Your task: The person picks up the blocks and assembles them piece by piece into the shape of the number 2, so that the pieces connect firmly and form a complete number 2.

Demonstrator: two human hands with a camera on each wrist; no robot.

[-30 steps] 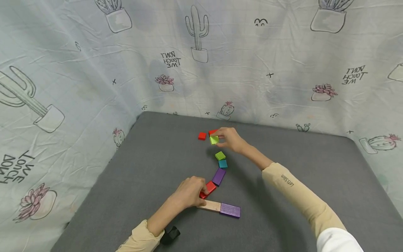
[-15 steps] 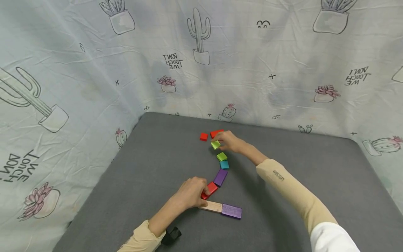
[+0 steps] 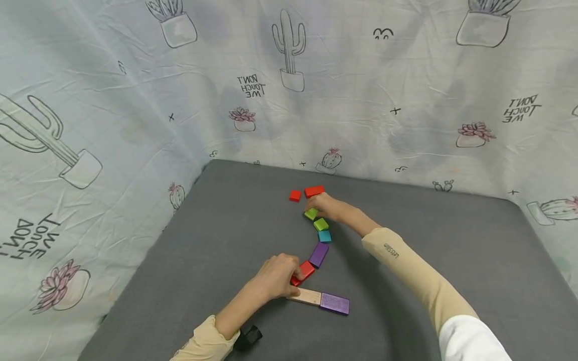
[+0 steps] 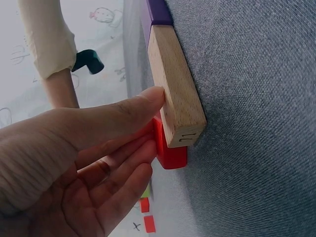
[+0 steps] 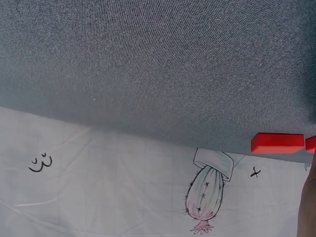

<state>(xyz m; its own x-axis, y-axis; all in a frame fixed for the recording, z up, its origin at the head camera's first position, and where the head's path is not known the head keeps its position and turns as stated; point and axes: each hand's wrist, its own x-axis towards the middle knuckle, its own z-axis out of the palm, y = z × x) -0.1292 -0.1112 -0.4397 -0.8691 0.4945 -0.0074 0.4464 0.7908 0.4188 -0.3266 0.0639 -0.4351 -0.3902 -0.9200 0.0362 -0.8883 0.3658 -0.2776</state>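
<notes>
Lime block is on the gray table just beside a 2nd lime block; R hand pinches it. L hand pinches wood block & red block tog. Sleeve says "LetsSlim"; cactus cloth has "DON'T TOUCH" backward.
</notes>
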